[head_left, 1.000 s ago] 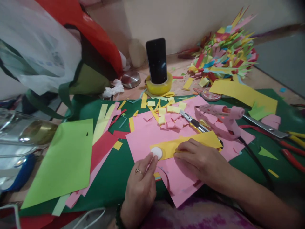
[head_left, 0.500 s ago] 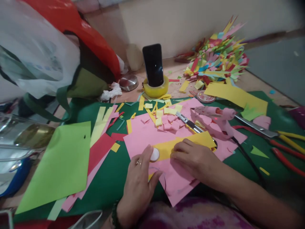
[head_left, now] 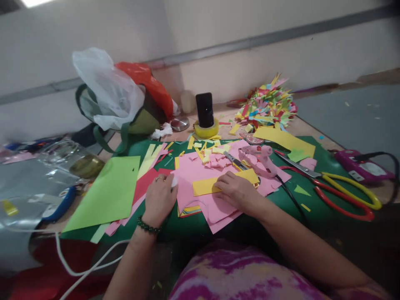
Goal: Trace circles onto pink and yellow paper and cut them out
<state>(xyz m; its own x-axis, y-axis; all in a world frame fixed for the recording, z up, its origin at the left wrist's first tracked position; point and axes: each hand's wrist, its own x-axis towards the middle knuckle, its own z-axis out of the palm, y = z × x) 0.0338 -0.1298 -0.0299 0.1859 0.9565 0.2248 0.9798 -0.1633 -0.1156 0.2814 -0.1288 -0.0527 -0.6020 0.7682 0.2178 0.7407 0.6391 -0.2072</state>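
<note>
My left hand is closed over a small white round disc, which shows at its fingertips above the left edge of the pink paper. My right hand has its bent fingers on a yellow paper strip lying across the pink sheets; its thumb is hidden. Behind the strip lie a utility knife and a pink glue gun. Cut bits of pink paper sit by the knife. A curved pen line marks the pink sheet's lower left.
Scissors with red and yellow handles lie on the green mat at right. Green paper is at left. A phone stands in a yellow tape roll. Behind are bags and a fringed paper pile.
The view has pulled back and tilted up. My left hand has moved left, off the yellow strip's end, taking the white disc with it. My right hand stays on the strip.
</note>
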